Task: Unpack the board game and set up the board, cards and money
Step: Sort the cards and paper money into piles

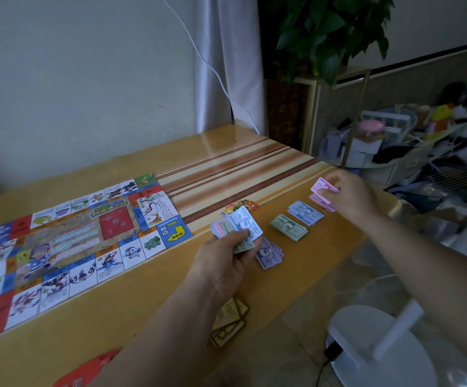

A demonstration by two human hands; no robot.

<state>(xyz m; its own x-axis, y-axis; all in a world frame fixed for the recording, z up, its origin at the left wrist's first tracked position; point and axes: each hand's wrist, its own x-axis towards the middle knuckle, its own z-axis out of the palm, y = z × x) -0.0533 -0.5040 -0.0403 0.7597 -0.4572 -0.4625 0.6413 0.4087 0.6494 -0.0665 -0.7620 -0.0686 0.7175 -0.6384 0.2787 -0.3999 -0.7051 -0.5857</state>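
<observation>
The game board [67, 241] lies unfolded flat on the left of the table. My left hand [226, 261] grips a fanned stack of mixed play money [240, 226] just right of the board. My right hand [347, 195] pinches a pink banknote [323, 187] right above the pink pile [321, 203] near the table's right edge. Between the hands lie three sorted piles: blue notes [305, 213], green notes [288, 227] and purple notes [270, 252]. A stack of yellow-brown cards [231, 322] lies by my left forearm, partly hidden. Red cards [87, 370] show at the bottom edge.
A small colourful piece [242, 205] lies behind the money. The yellow table [254, 163] has a striped runner at the back. A white fan base [372, 347] stands on the floor to the right, with a plant [333, 32] and cluttered bags [422, 141] beyond.
</observation>
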